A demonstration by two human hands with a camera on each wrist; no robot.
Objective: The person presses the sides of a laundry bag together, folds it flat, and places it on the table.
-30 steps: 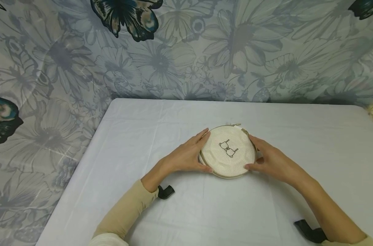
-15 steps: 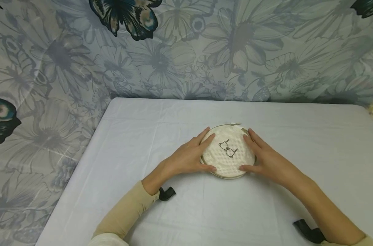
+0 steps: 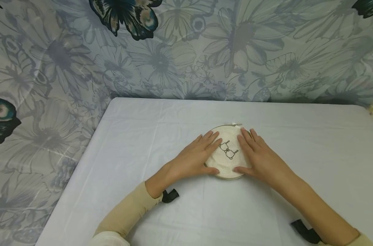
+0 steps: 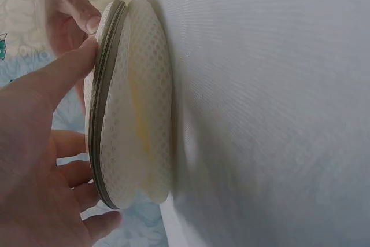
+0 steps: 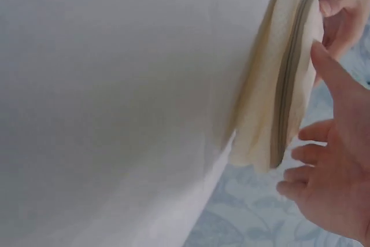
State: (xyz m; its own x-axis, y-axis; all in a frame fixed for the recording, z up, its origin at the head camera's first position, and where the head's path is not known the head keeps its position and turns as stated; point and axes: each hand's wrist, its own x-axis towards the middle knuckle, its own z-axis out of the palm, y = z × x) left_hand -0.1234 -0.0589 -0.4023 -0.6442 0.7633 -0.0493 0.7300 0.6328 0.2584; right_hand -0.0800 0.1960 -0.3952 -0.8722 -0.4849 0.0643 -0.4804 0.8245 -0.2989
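Note:
A round cream mesh laundry bag [image 3: 228,165] with a dark bra-shaped outline on top lies on the white-covered table. Around its side runs a greenish-brown zipper [image 4: 103,114], shown closed along the visible part. From the left, my left hand [image 3: 194,158] rests straight fingers and thumb on the bag's top. On the other side my right hand [image 3: 264,158] lies the same way, fingers spread over the right edge. Both thumbs touch the near edge. In the left wrist view something faintly yellow shows through the mesh; what it is I cannot tell. The right wrist view shows the soft, creased side [image 5: 260,91].
The white cloth [image 3: 162,136] covers the table, whose back edge meets a wall covering [image 3: 186,61] printed with grey flowers and butterflies. A black strap end [image 3: 170,196] sticks out at the left wrist, another black strap [image 3: 305,232] at the right forearm.
Both hands have moved from the bag's sides inward over its top, and the fingers have straightened and spread. The bag stays in nearly the same place.

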